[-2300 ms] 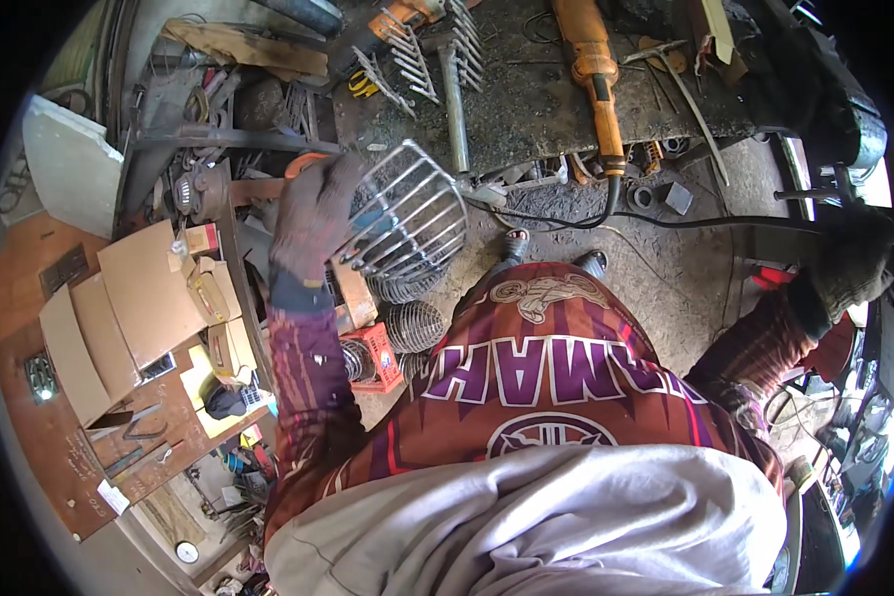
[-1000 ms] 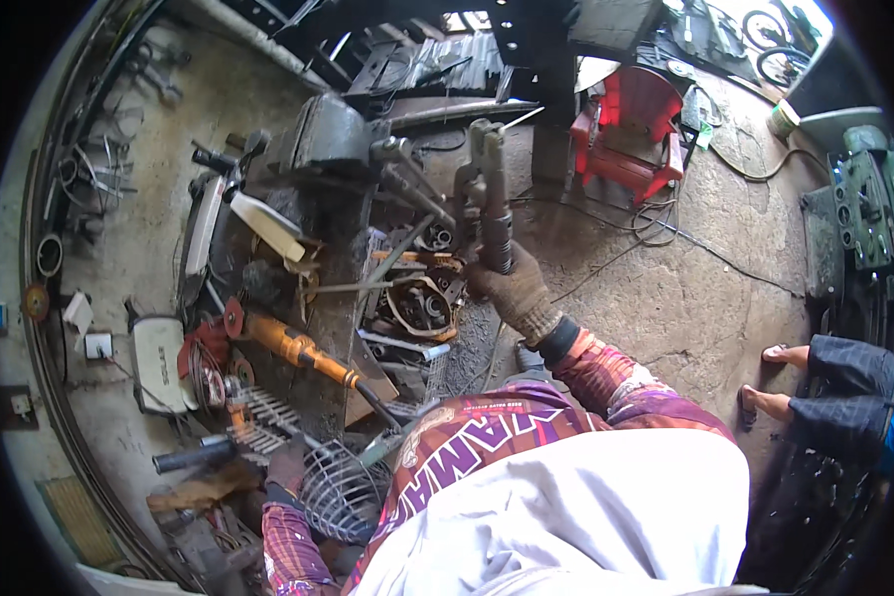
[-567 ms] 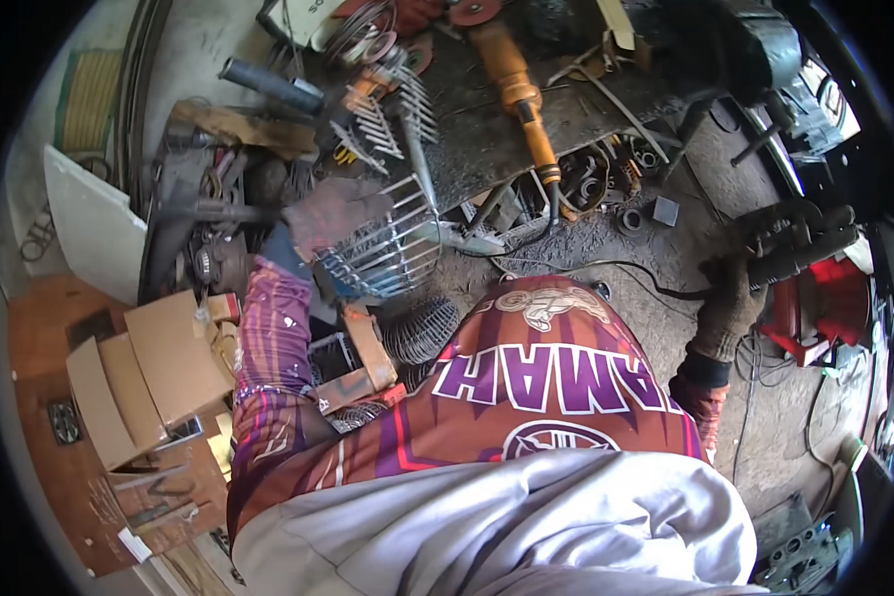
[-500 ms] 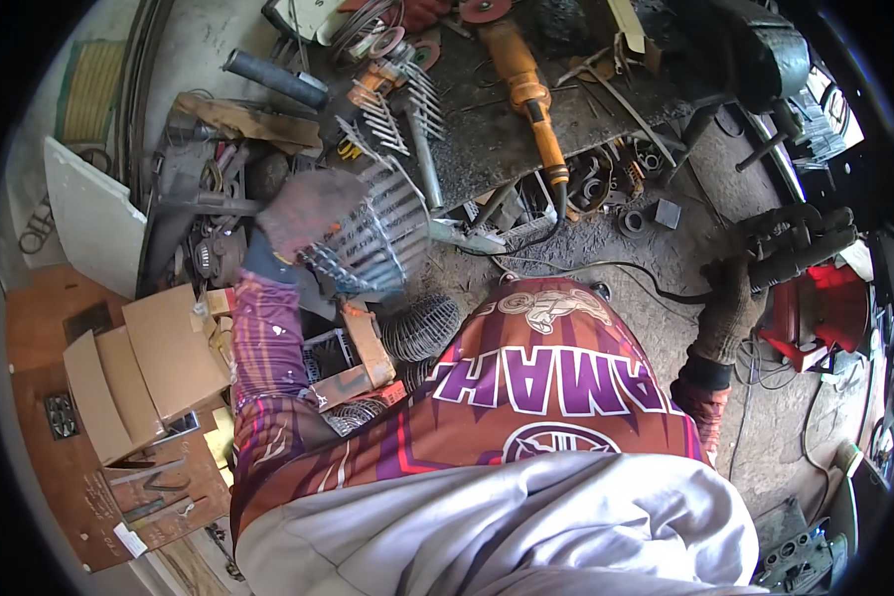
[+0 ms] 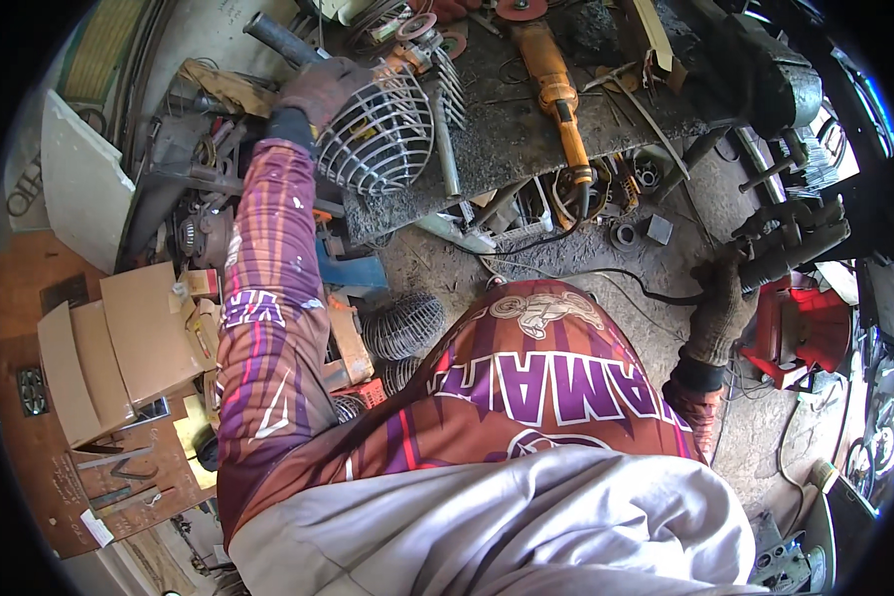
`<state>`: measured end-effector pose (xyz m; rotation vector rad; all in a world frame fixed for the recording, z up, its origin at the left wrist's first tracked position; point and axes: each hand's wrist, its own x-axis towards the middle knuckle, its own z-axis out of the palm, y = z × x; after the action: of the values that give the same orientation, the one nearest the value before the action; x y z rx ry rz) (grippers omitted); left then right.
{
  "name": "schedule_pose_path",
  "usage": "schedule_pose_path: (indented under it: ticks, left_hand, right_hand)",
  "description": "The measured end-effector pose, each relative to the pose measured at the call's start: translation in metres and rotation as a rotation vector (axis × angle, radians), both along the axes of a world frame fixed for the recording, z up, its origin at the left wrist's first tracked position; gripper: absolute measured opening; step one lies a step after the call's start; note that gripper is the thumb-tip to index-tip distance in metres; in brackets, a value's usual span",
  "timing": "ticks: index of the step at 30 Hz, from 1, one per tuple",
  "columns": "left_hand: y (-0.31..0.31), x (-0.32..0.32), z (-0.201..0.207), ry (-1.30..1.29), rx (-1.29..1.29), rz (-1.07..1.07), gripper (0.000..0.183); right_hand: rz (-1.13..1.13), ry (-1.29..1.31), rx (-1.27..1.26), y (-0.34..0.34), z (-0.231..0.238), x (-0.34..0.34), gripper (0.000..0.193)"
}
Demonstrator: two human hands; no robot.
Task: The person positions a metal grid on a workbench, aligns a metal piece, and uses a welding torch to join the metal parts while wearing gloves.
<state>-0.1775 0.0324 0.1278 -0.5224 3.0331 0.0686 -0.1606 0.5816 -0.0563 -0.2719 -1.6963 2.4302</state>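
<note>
My left hand (image 5: 330,87), in a dark work glove, grips the rim of a domed metal wire grille (image 5: 377,139) and holds it by the left end of the blackened workbench (image 5: 487,164). The grille's curved bars face me. Off to the right, my gloved right hand (image 5: 722,310) is closed around a dark tool (image 5: 790,250) with a thick round body. A black cable runs to that hand from the left. The tool's exact kind is unclear.
An orange angle grinder (image 5: 554,94) lies on the bench, near a comb-like metal rack (image 5: 449,91) and a metal tube (image 5: 445,149). Coiled wire grilles (image 5: 404,326) rest on the floor beside cardboard boxes (image 5: 154,338). A red object (image 5: 800,333) stands at the right.
My left hand has carried the wire grille forward, away from my body and up to the bench, turning its domed side towards me. My right hand stays almost in place.
</note>
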Motion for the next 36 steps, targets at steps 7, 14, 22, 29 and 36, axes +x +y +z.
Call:
schedule_pose_path:
  ticks: [7,14,22,29,36]
  left_hand:
    - [0.038,0.019,-0.044,0.2,-0.153,0.06,0.039]
    - [0.164,0.06,-0.1,-0.137,-0.032,0.365,0.064]
    - [0.151,0.056,-0.139,-0.02,0.099,0.455,0.062]
    - [0.134,0.06,-0.148,0.08,0.242,0.377,0.045]
    - [0.126,0.059,-0.074,0.345,0.011,0.281,0.052]
  right_hand:
    - [-0.068,-0.06,0.033,0.016,-0.014,0.017,0.03]
    - [-0.075,-0.041,-0.005,0.022,-0.015,0.018,0.031]
    - [-0.031,-0.062,0.02,0.008,0.008,0.008,0.028]
    - [0.007,-0.07,0.015,0.015,-0.008,0.013,0.029]
    - [-0.02,-0.056,0.057,0.034,-0.013,0.016,0.036]
